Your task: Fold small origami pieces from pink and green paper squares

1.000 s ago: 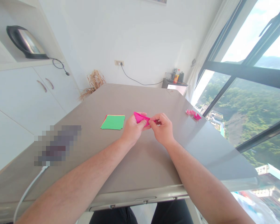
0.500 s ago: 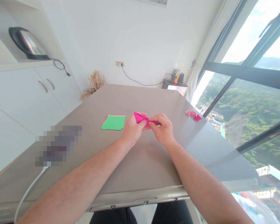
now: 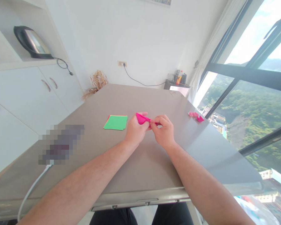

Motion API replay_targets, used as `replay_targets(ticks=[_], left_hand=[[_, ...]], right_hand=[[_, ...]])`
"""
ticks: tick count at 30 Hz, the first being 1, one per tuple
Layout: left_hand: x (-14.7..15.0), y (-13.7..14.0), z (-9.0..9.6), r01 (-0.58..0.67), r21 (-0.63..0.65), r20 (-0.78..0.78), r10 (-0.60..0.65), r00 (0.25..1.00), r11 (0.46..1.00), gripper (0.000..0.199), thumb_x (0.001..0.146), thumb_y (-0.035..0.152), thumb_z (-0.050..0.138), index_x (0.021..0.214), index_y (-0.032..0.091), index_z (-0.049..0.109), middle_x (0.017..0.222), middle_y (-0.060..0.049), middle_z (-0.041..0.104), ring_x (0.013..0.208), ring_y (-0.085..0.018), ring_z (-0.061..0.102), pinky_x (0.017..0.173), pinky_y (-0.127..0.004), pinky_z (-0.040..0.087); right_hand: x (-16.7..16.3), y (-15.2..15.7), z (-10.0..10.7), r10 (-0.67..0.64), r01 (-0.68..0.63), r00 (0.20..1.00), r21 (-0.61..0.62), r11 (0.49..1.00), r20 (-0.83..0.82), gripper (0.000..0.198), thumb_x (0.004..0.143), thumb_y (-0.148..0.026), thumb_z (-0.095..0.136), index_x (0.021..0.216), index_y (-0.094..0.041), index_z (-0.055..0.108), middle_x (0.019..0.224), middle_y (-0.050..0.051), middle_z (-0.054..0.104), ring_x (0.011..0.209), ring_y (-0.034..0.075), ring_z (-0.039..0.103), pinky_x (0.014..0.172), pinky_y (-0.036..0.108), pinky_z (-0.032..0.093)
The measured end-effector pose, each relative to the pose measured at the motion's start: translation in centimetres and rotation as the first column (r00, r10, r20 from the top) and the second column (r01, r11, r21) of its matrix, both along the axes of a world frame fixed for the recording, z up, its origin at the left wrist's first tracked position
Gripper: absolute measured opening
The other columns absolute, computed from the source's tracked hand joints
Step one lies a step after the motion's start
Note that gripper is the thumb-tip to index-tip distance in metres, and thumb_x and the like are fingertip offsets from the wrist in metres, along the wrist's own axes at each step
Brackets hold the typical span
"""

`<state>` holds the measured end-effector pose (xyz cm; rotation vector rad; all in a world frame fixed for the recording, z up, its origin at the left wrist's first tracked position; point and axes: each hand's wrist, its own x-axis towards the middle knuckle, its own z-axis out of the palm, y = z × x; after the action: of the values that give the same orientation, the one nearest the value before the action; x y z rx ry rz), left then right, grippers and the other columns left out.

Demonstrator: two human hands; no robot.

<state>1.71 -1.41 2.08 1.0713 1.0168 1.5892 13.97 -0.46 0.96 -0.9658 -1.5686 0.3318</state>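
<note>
Fingers (image 3: 160,119) of the right hand (image 3: 165,131) were bent and pinching the near end of a folded pink paper (image 3: 141,119), the thumb pressed against the index finger with the paper between them. The left hand (image 3: 133,129) gripped the other end, its thumb laid over the paper and its remaining fingers behind it, mostly hidden. The paper was held in the middle of the view, above the table (image 3: 142,172), and its pointed corner stuck up from the left hand.

Little had changed over the last second. The crease that ran across the paper's left part had become harder to see, and that part now looked like one smoother face; whether a layer had been turned or only tilted could not be told. Both grips stayed near the same spot, so the work appeared to be small adjustment of that one paper.

Counted, there were two hands and one paper in them. One stack (image 3: 115,122) lay beyond the left forearm, green on top with red and yellow edges; its sheets could not be counted. Several small pink pieces (image 3: 199,118) sat at the right edge, too crowded to number. There were one kettle (image 3: 35,43), one white cable (image 3: 32,186) and one wall socket (image 3: 122,63).
</note>
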Motion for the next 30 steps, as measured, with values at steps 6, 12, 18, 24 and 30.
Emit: replay_targets(ticks=[6,12,18,24,30], left_hand=[[0.0,-0.1,0.1,0.005,-0.041,0.042,-0.003,0.999,0.999,0.049,0.068,0.013,0.069,0.116,0.018,0.063,0.082,-0.002,0.070,0.083,-0.022,0.072,0.079,-0.044,0.064],[-0.4,0.1,0.3,0.073,-0.048,0.093,-0.069,0.993,0.996,0.050,0.067,0.014,0.071,0.116,0.017,0.062,0.081,-0.002,0.070,0.083,-0.022,0.072,0.081,-0.044,0.063],[-1.3,0.5,0.3,0.236,-0.023,0.084,-0.233,0.969,0.972,0.023,0.073,0.023,0.064,0.095,0.016,0.068,0.087,-0.005,0.074,0.085,-0.022,0.073,0.081,-0.043,0.061],[-1.4,0.7,0.2,0.132,-0.053,-0.069,-0.135,0.988,0.990,0.021,0.077,0.035,0.071,0.085,0.016,0.073,0.084,-0.007,0.075,0.080,-0.024,0.073,0.067,-0.037,0.061],[-1.3,0.6,0.3,0.166,-0.084,0.021,-0.165,0.986,0.982,0.022,0.071,0.032,0.074,0.083,0.014,0.073,0.082,-0.006,0.074,0.077,-0.021,0.072,0.071,-0.037,0.061]], right_hand=[[-0.1,-0.2,0.0,-0.062,0.050,0.994,0.119,0.992,0.095,0.014,0.085,-0.023,0.060,0.075,-0.026,0.070,0.085,0.003,0.065,0.080,0.018,0.064,0.073,0.035,0.053],[0.1,-0.2,-0.1,-0.027,0.025,0.999,0.047,0.999,0.039,0.013,0.085,-0.024,0.061,0.078,-0.027,0.072,0.087,0.003,0.065,0.076,0.016,0.063,0.071,0.033,0.054],[1.2,0.7,0.0,-0.038,0.029,0.994,-0.096,0.995,-0.100,0.008,0.080,-0.026,0.064,0.077,-0.025,0.072,0.089,0.003,0.067,0.081,0.017,0.063,0.068,0.031,0.052],[1.4,0.6,0.1,0.008,-0.027,0.992,-0.148,0.989,-0.128,0.007,0.079,-0.025,0.065,0.078,-0.023,0.071,0.086,0.002,0.070,0.079,0.017,0.064,0.069,0.031,0.052],[1.1,0.4,0.0,0.075,-0.095,0.988,-0.154,0.984,-0.133,0.011,0.078,-0.024,0.068,0.085,-0.024,0.076,0.086,0.002,0.073,0.077,0.016,0.065,0.070,0.030,0.053]])
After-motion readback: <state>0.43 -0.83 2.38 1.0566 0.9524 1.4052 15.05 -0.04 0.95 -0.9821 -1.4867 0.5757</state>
